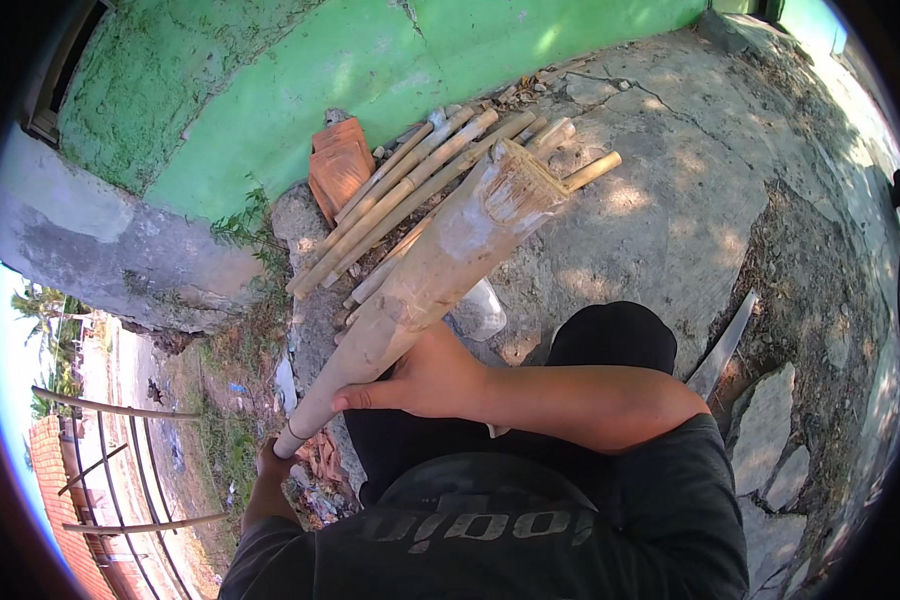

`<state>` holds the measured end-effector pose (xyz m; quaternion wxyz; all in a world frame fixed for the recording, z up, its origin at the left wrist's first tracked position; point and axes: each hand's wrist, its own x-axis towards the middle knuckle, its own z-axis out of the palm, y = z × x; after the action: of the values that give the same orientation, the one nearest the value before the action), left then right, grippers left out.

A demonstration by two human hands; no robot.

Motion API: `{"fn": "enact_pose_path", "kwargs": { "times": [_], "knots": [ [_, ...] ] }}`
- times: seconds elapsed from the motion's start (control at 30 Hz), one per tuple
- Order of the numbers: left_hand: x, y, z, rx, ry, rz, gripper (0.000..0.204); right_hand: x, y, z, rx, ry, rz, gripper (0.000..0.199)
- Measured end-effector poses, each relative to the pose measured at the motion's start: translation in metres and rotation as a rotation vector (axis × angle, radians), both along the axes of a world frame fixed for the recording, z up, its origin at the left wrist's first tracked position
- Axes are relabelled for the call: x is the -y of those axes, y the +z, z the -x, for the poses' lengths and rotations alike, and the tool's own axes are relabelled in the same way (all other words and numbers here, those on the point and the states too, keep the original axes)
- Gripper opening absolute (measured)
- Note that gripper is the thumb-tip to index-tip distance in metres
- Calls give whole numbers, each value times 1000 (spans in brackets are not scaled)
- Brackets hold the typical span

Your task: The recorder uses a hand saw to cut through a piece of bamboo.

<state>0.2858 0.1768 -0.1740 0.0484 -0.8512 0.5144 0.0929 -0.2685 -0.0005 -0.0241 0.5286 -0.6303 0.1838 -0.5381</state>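
A thick pale bamboo pole [440, 260] slants across the middle, its rough, chipped end up and to the right, over thinner poles. My right hand [420, 380] is wrapped round its underside at mid-length, with the thumb lying along the near side. Farther down, by a ring on the pole, my left hand [275, 462] grips the narrower end; most of its fingers are hidden. Several thin bamboo poles [400, 190] lie side by side on the ground behind the thick one. Next to my right wrist is a whitish flat piece [480, 310].
Orange roof tiles [340, 165] lean by the green wall [370, 60]. On the right, a flat grey blade [725, 345] lies on cracked concrete [670, 150] near broken slabs [765, 430]. Weeds [255, 230] grow at the wall's corner. A bamboo frame [120, 465] stands at far left.
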Motion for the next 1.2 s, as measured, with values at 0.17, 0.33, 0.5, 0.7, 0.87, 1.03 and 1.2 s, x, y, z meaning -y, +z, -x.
{"fn": "enact_pose_path", "kwargs": {
  "times": [0.17,0.33,0.5,0.7,0.87,1.03,1.2],
  "knots": [
    [8,5,5,-33,32,-81,70,2,-6,-6,220,99,-175,42],
    [45,38,34,-22,15,-140,67,25,-20,-6,367,225,-434,37],
    [99,59,65,-5,-188,28,80,70,-24,7,384,107,-684,35],
    [225,76,187,-271,-441,277,82,112,-36,-9,223,-107,-636,45],
    [312,39,235,-521,-623,173,85,157,-68,-32,108,-215,-622,57],
    [338,-23,236,-476,-513,-4,74,172,-127,-13,100,-342,-895,62],
    [335,-78,235,-501,-641,-32,48,180,-184,15,72,-415,-1219,65]
  ]
}}
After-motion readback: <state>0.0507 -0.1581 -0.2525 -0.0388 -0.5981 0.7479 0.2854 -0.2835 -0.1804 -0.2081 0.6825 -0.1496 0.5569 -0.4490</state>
